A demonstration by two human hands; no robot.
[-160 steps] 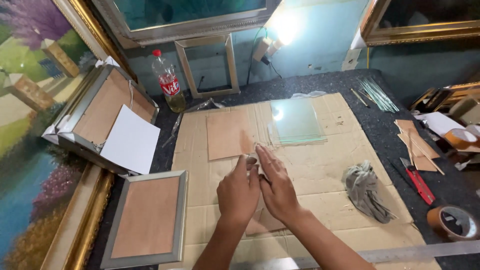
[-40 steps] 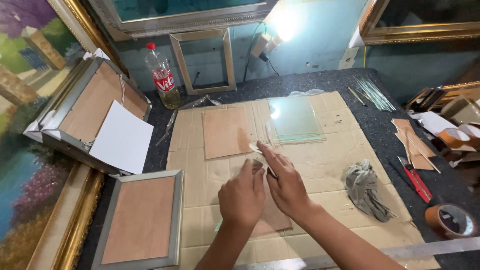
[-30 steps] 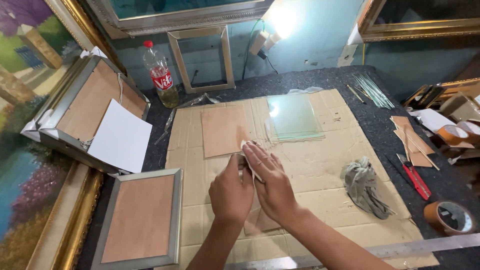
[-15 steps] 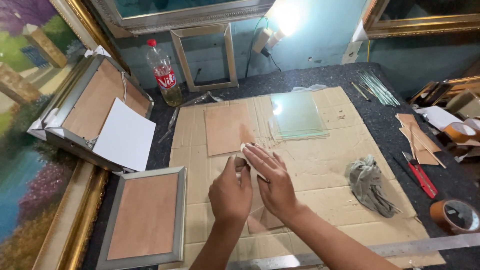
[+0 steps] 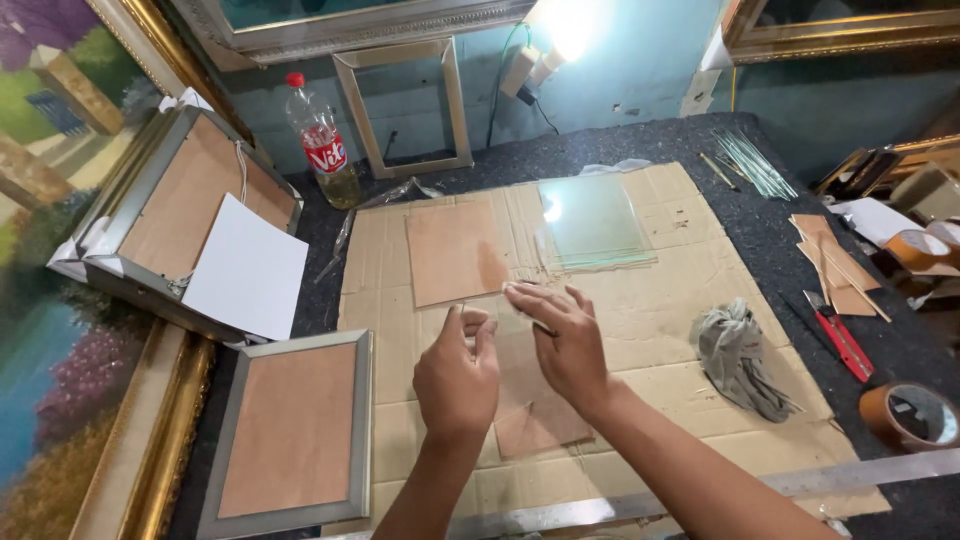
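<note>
Thin brown backing board (image 5: 540, 410) lies centre frame on cardboard-covered surface (image 5: 640, 330). Left hand (image 5: 457, 372) and right hand (image 5: 565, 340) hover over its top edge, fingers pinched; contents unclear, perhaps film. Best lift slowly, evenly. Glass pane (image 5: 592, 222) above; grey rag (image 5: 738, 355) right.

Both forearms run off the bottom edge. The left hand (image 5: 457, 372) and right hand (image 5: 563, 342) cover most of the brown board (image 5: 540, 420) beneath them; whatever the fingertips pinch is too thin to tell. The metal ruler (image 5: 850, 478) at lower right and the painting (image 5: 45, 300) at left are cropped.
</note>
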